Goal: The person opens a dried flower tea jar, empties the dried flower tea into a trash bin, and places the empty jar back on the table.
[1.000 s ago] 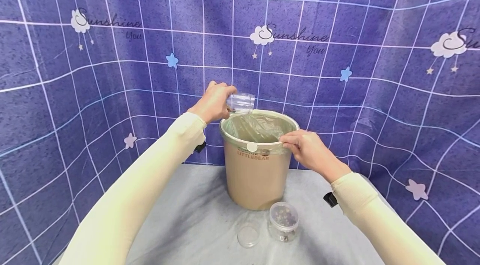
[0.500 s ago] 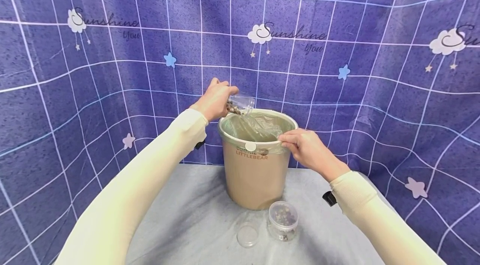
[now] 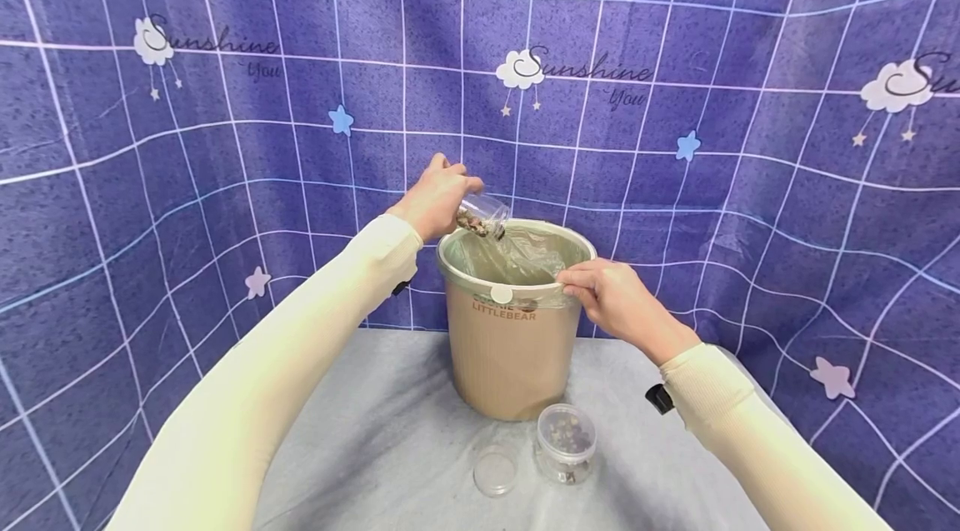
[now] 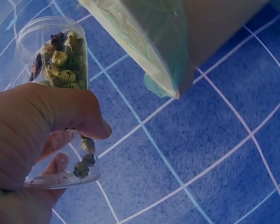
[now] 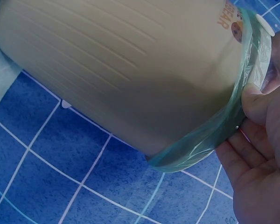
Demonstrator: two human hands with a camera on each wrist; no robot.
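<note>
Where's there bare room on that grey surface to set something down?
Grey cloth lies bare between the bin and left sleeve, and between the lidded jar and right sleeve. It's crowded just in front of the bin, where that jar and a clear lid sit close together.

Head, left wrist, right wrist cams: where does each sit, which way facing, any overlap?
Head: worn on the person's head, facing forward and down at the bin; left hand, right hand and sleeves show.
Left wrist: on that wrist, facing the clear jar the left hand grips; part of that hand shows.
Right wrist: on that wrist, facing the bin's side and green liner; the right hand shows, holding the lined rim.
Shared: both wrist views include bin, liner, blue gridded cloth.
</note>
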